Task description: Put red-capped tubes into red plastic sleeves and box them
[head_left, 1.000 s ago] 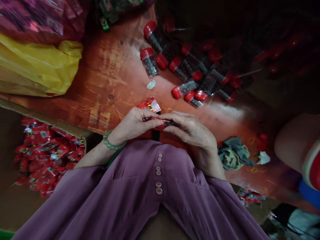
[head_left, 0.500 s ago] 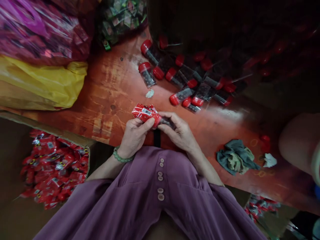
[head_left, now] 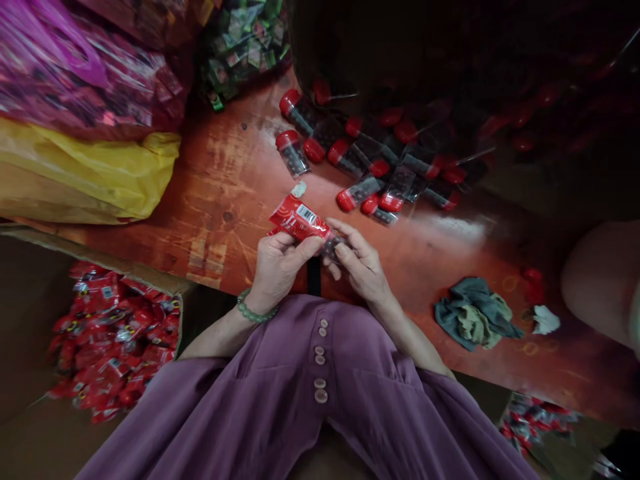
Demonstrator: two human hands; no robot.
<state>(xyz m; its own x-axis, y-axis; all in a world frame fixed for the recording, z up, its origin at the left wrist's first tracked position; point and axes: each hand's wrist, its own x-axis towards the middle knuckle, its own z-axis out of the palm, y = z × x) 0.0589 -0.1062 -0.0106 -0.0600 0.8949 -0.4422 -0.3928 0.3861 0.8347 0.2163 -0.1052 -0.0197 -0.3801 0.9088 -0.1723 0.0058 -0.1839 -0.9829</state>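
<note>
Above my lap at the table's near edge, my left hand (head_left: pixel 278 267) pinches a red printed plastic sleeve (head_left: pixel 299 218) with a white barcode label on it. A small clear container (head_left: pixel 331 248) with dark balls inside sticks out of the sleeve's right end. My right hand (head_left: pixel 366 267) grips that container between thumb and fingers. How far the container reaches into the sleeve is hidden. Beyond my hands lie several similar clear containers (head_left: pixel 361 190) with red caps, loosely heaped on the orange-red tabletop (head_left: pixel 220 200).
At left stand a yellow bag (head_left: pixel 90 173) and a pink plastic bag of packets (head_left: pixel 130 87). Below the edge, a cardboard box (head_left: pixel 181 313) holds red packets (head_left: pixel 115 340). A crumpled grey-green cloth (head_left: pixel 473 313) and a white scrap (head_left: pixel 546 320) lie at right, near someone's limb.
The red sleeve now stands straighter and reaches farther up over the container, with its barcode tilted. Both hands have shifted slightly right, and the right fingers have changed position on the container.
</note>
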